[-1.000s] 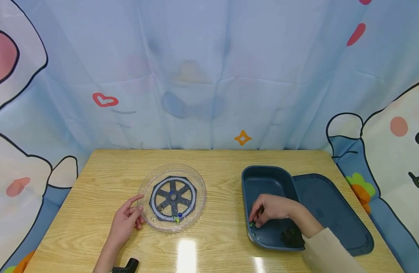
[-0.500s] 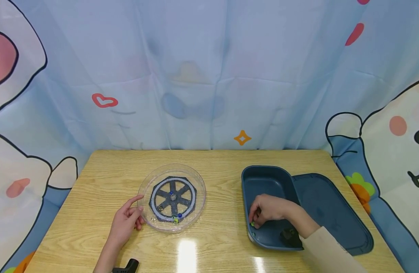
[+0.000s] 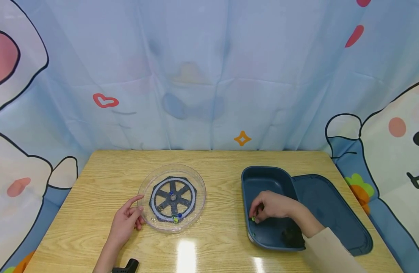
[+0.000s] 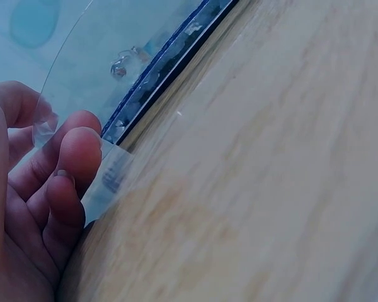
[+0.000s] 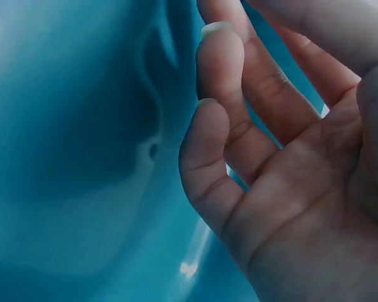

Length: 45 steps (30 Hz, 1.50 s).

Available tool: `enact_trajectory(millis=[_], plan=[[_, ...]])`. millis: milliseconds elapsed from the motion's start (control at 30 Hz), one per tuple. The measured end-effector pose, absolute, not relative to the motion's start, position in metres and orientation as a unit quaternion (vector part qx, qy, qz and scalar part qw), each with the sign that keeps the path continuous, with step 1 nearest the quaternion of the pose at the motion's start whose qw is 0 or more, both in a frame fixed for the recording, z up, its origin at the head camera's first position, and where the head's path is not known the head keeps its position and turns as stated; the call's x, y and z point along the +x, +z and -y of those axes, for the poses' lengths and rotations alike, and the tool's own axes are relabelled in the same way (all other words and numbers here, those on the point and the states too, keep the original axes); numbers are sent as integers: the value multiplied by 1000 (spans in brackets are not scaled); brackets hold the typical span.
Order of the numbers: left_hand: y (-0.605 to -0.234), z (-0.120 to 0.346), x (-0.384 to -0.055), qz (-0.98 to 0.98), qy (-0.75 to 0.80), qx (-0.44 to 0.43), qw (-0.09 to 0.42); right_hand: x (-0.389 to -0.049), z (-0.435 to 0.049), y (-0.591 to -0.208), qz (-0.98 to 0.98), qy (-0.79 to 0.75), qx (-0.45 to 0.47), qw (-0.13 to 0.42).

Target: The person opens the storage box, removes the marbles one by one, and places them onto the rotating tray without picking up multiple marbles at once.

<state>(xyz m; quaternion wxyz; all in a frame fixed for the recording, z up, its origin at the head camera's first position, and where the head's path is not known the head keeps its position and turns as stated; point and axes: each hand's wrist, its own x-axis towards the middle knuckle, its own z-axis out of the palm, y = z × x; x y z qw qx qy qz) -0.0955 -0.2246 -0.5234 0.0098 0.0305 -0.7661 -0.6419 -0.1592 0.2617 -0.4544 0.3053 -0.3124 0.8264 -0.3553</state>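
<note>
My left hand (image 3: 125,218) holds the left rim of a clear round dish (image 3: 201,197), index finger and thumb at the edge. In the left wrist view the other fingers curl beside the dish wall. A dark octagonal piece with a six-spoked wheel pattern (image 3: 174,208) shows through the dish. Marbles lie in the dish, among them a blue marble (image 3: 180,215) and a yellow-green marble (image 3: 175,220). Inside a dark blue box (image 3: 264,178), my right hand (image 3: 272,204) pinches a small green marble (image 3: 253,218) near the left wall. The right wrist view hides its fingertips.
Another green marble (image 3: 253,234) lies low in the box's left corner. A flat dark blue lid (image 3: 332,216) lies right of the box, beneath the right forearm. The wooden table (image 3: 223,227) ends at a patterned curtain (image 3: 209,94) behind.
Within the box, my right hand has shifted slightly up in the head view, and the green marble has moved up with its fingertips. The left hand and dish stay as they were.
</note>
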Motion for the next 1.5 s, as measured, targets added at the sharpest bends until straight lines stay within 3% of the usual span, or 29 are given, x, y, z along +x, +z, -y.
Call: enact_trajectory(millis=[833, 1500], plan=[[-524, 224, -97, 768, -640, 33, 6, -161, -264, -427, -861, -395, -280, 155], [-522, 224, -95, 766, -642, 36, 10, -171, -194, -407, -858, -388, -306, 135]])
